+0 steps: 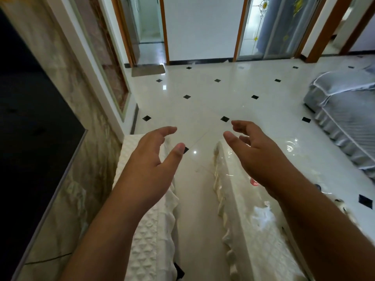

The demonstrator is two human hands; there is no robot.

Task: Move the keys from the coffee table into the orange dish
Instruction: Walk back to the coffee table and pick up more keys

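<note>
Hovering empty and loosely spread, your left hand (150, 159) and right hand (260, 154) look poised to reach. No keys show; a reddish sliver (253, 182) on the coffee table (253, 236) under your right wrist may be the orange dish.

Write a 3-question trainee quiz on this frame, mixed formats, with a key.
1. True or false: the left grip holds an object.
2. Multiple choice: the right grip is
A) pinching a cloth
B) open, holding nothing
C) curled into a fist
3. Fill in: the glossy white floor is dotted with small ___ diamond tiles.

Key: 1 false; 2 B; 3 black.
</note>
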